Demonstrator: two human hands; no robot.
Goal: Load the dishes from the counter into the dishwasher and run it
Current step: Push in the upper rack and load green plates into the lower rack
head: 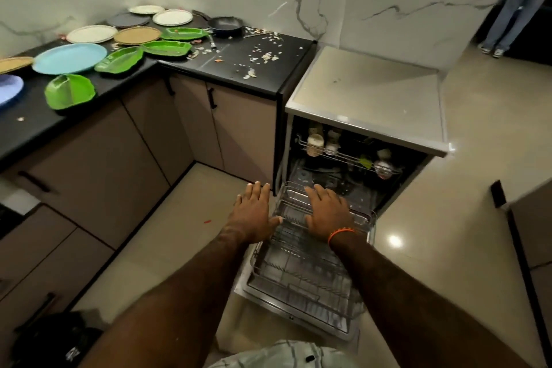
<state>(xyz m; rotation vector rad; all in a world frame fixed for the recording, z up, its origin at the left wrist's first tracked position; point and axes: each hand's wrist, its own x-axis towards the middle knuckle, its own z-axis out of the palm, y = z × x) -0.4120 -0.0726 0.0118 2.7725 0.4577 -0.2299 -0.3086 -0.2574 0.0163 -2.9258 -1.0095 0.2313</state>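
Both hands are stretched forward in the lower middle of the frame, with the fingers straight and spread. The left hand (255, 212) hovers over the floor just beside the left edge of the lower rack (301, 266) and holds nothing; its thumb points toward the rack. The right hand (327, 213) lies flat over the far end of the same rack, with an orange band (340, 234) on its wrist; it grips nothing, and I cannot tell if the palm really touches the wires.

The lower rack is pulled out over the open door of the dishwasher (367, 104), which stands at the middle right of the frame. The rack looks without dishes. Behind it, inside the machine, the upper rack (343, 155) carries some cups and small items.

The dishes are on the black counter (239, 69) in the upper left of the frame. There is a light blue plate (69, 57), four green leaf-shaped trays (70, 92), several white and tan round plates, one dark grey plate, and a black pan (225, 25) near the marble wall. Small scraps of food lie scattered on the counter to the right of the pan.

In the upper right corner the legs of another person (507, 15) in jeans are seen, well apart from the dishwasher.
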